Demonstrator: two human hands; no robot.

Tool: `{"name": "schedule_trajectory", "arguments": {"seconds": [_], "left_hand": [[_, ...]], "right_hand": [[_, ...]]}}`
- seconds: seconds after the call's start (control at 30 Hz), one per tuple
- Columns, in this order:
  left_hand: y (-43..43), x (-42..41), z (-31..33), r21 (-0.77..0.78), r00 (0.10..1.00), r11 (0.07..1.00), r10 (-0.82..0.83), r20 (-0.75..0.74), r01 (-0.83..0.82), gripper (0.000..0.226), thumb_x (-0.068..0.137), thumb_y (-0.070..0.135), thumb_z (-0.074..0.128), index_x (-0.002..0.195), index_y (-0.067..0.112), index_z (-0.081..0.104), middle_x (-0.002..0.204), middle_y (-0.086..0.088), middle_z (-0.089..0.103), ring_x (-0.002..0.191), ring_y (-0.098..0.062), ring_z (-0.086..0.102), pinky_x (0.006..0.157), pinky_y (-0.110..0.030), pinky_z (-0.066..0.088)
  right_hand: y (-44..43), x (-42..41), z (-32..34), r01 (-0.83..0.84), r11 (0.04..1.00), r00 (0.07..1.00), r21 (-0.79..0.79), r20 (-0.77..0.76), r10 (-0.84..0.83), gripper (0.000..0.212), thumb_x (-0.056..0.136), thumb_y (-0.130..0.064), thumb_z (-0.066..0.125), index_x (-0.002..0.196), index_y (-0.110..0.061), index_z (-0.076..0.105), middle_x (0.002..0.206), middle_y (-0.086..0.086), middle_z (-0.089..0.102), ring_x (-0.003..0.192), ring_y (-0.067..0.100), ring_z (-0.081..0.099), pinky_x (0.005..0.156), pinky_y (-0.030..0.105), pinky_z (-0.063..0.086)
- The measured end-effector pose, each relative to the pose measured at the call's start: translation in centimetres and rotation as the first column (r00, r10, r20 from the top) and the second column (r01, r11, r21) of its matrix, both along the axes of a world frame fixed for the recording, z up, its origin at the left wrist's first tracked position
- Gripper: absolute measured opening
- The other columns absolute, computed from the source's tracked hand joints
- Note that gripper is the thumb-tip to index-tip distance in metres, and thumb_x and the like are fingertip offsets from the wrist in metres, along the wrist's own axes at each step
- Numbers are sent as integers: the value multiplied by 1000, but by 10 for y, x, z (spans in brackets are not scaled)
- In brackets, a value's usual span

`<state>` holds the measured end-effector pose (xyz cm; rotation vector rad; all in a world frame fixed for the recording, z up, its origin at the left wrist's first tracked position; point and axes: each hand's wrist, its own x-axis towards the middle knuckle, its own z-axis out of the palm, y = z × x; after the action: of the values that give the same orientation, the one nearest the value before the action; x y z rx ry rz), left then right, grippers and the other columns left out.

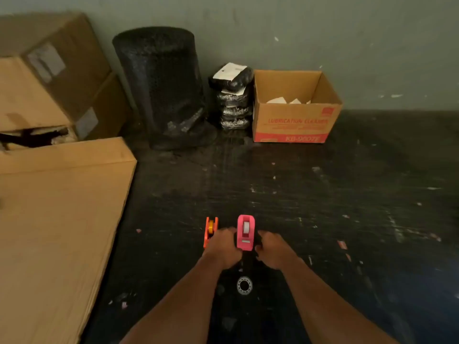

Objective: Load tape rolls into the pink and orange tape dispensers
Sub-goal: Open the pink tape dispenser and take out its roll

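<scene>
The pink tape dispenser (245, 232) stands on the dark floor with a whitish tape roll (246, 227) seated in it. My left hand (223, 247) and my right hand (272, 248) press against its two sides near the cutter end. Just left of it stands the orange dispenser (210, 230) with a yellow-orange roll (211, 227) inside; my left hand covers its near end. A clear ring, like an empty tape core (244, 285), lies on the floor between my forearms.
A large flat cardboard sheet (57, 232) lies at the left. Stacked cardboard boxes (49, 78), a black bubble-wrap roll (161, 88), black wrapped packets (233, 95) and an open box (295, 120) line the far wall. Paper scraps dot the floor.
</scene>
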<state>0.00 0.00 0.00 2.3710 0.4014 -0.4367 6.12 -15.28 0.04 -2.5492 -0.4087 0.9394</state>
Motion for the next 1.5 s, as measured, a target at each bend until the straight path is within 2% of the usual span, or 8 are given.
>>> {"name": "schedule_trajectory", "arguments": {"seconds": [0.23,0.43,0.7,0.9,1.1,1.2,1.37,1.5], "left_hand": [[-13,13,-30,-66,992,990,127,15,-125,47,90,10,69,133,26,60,126,1,68,119,-14,63,105,-39,52],[-19,10,-43,-137,953,952,287,97,-273,52,89,-1,66,133,26,62,128,4,69,122,-11,63,107,-40,53],[-28,-9,-44,-237,920,903,384,77,-357,53,89,-5,68,137,17,61,127,0,71,116,-12,67,100,-36,58],[-36,-29,-42,-274,911,883,409,54,-381,55,87,-6,70,136,18,62,128,1,71,118,-10,67,101,-35,57],[-39,-35,-38,-264,914,892,399,75,-368,50,87,-2,73,132,17,65,125,3,72,116,-9,67,100,-27,55],[-39,-36,-39,-300,902,870,427,63,-391,48,85,0,76,128,19,67,123,3,74,113,-9,68,98,-27,56],[-41,-33,-37,-317,902,877,415,117,-362,49,87,4,77,132,17,64,115,11,69,95,5,61,76,-9,49],[-38,-30,-38,-278,926,913,349,147,-300,51,88,4,74,135,22,64,119,7,73,91,9,61,84,-10,53]], "right_hand": [[4,5,-22,79,982,997,172,-22,-76,36,101,-12,56,135,-24,60,125,2,72,113,20,68,102,40,54],[1,-1,-31,154,945,988,289,-15,-157,33,101,-10,58,129,-24,68,120,-2,76,109,13,68,96,26,49],[-13,-16,-30,225,897,974,380,-87,-208,46,95,-2,61,136,-23,66,114,-4,78,108,12,72,101,31,55],[-21,-31,-31,253,905,967,343,-107,-230,46,98,-2,56,140,-21,63,121,2,76,113,17,71,103,38,55],[-24,-37,-29,271,906,962,325,-134,-240,42,101,-5,57,139,-21,62,117,-2,75,101,8,69,86,22,53],[-22,-33,-30,282,904,958,322,-139,-249,50,98,-12,63,146,-22,54,122,-4,73,112,11,69,101,36,56],[-10,-22,-24,118,958,988,263,64,-140,59,101,-20,61,157,-30,42,143,3,55,130,20,60,111,41,50],[1,-15,-23,19,990,993,142,113,-36,53,106,-25,53,157,-31,40,142,9,49,120,24,63,104,41,54]]}}
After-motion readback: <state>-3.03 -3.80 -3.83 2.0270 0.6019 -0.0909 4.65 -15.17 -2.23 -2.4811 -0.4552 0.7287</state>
